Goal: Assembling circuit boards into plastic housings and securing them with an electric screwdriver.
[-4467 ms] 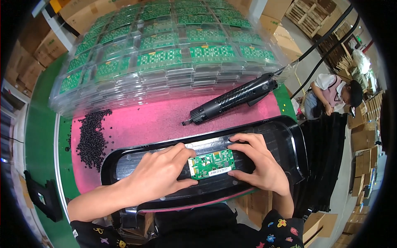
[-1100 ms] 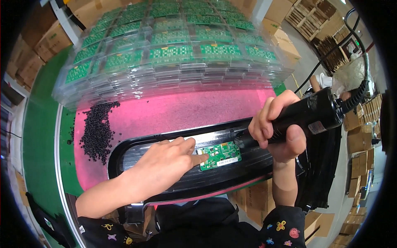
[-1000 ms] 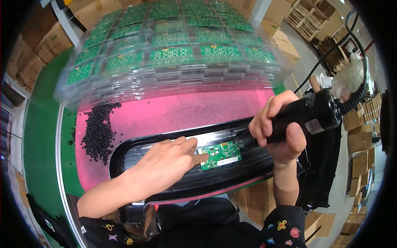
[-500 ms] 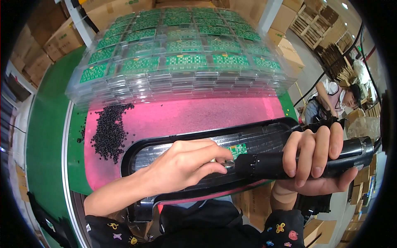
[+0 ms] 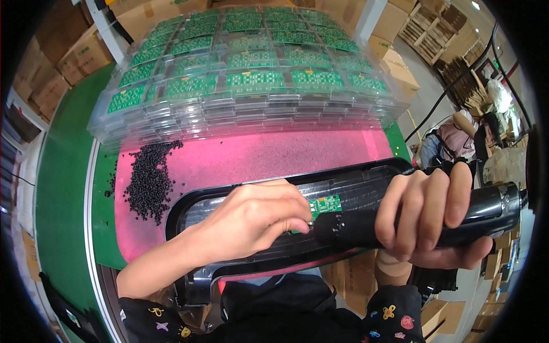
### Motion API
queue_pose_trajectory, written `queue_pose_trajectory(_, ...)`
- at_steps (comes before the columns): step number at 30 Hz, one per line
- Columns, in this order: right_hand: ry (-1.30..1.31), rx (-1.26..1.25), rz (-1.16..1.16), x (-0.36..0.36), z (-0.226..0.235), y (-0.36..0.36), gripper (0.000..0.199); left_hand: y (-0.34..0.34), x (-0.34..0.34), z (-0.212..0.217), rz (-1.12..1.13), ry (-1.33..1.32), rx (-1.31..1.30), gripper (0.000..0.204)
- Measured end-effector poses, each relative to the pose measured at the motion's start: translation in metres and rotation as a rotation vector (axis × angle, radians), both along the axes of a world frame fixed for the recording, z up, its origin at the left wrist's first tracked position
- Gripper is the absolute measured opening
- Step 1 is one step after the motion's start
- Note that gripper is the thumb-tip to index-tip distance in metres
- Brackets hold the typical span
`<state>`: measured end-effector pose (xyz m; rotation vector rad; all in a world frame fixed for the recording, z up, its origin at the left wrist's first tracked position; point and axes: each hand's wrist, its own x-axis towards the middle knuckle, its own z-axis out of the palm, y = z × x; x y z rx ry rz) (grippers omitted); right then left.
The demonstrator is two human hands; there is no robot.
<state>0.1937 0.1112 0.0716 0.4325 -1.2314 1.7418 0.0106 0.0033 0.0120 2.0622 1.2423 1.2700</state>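
Holding a black power screwdriver (image 5: 486, 218), my right grip (image 5: 426, 214) is wrapped around its barrel, tip toward 9 o'clock. My left grip (image 5: 251, 217) is narrow, bunched at that tip; whether it pinches anything, I cannot tell. At its 3 o'clock, 1 green circuit board (image 5: 327, 204) lies partly hidden inside a black shell (image 5: 366, 188) on the desk (image 5: 274, 150). I judge placing the board done, the screwdriver's work unfinished; loose black pieces (image 5: 150, 183), probably screws, lie at the board's 9 o'clock.

A head-worn fisheye looks down from close above the black tray (image 5: 363, 186)
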Motion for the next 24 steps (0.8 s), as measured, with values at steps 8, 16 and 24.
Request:
queue_pose_trajectory(8, -0.422, 0.017, -0.201, -0.01, -0.024, -0.006, 0.052, 0.001, -0.004, 0.002, 0.336, 0.133, 0.036, 0.012)
queue_pose_trajectory(16, -0.45, 0.021, -0.132, -0.025, -0.036, -0.001, 0.049, 0.0, -0.004, -0.007, 0.366, 0.24, -0.038, 0.009)
queue_pose_trajectory(24, -0.504, 0.035, -0.016, -0.04, -0.035, 0.002, 0.037, -0.002, -0.005, -0.004, 0.442, 0.398, -0.055, 0.01)
